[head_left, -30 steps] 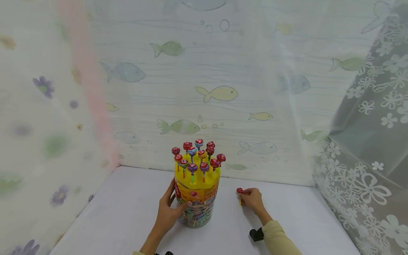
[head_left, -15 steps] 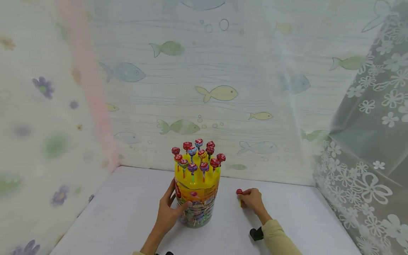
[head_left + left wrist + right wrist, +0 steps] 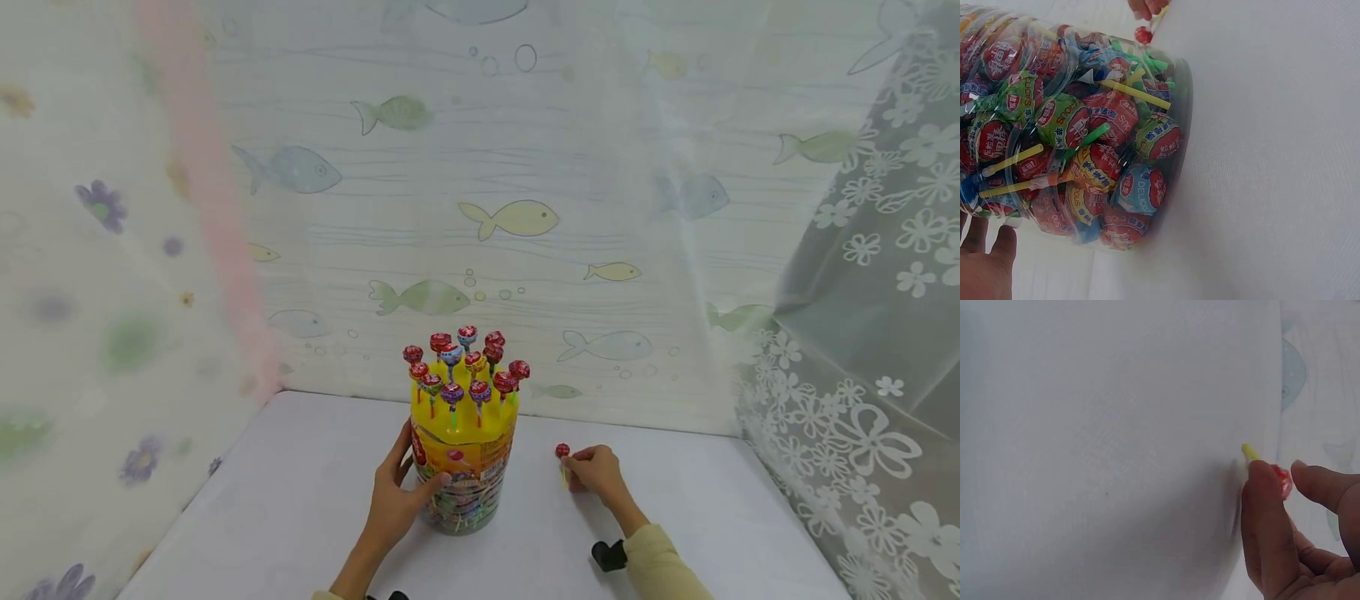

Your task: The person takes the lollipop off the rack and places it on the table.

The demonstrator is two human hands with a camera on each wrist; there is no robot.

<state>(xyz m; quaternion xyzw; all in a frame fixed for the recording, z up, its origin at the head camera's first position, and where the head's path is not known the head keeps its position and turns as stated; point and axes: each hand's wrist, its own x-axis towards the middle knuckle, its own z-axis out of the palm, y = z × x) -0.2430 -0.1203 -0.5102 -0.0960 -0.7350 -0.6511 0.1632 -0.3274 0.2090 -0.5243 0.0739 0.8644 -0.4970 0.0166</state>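
Observation:
A clear lollipop jar (image 3: 463, 500) with a yellow top stands on the table; wrapped lollipops (image 3: 1110, 119) fill it and several more stick up from the top. My left hand (image 3: 397, 483) grips its left side, thumb across the front label. Right of the jar, a red-wrapped lollipop (image 3: 562, 450) with a yellow stick is at the fingertips of my right hand (image 3: 596, 469). In the right wrist view, the thumb stands apart from the index finger, and the lollipop head (image 3: 1284, 481) shows between them, the index finger covering part of the stick.
The white table (image 3: 300, 500) reaches back to a fish-print curtain (image 3: 517, 221). A flower-print curtain (image 3: 105, 300) borders the left side, and a lace-patterned sheet (image 3: 862, 467) the right. A black device (image 3: 609, 556) sits at my right wrist.
My right hand has shifted slightly right, and its fingertips have parted from the stick. The left hand and jar hold the same place.

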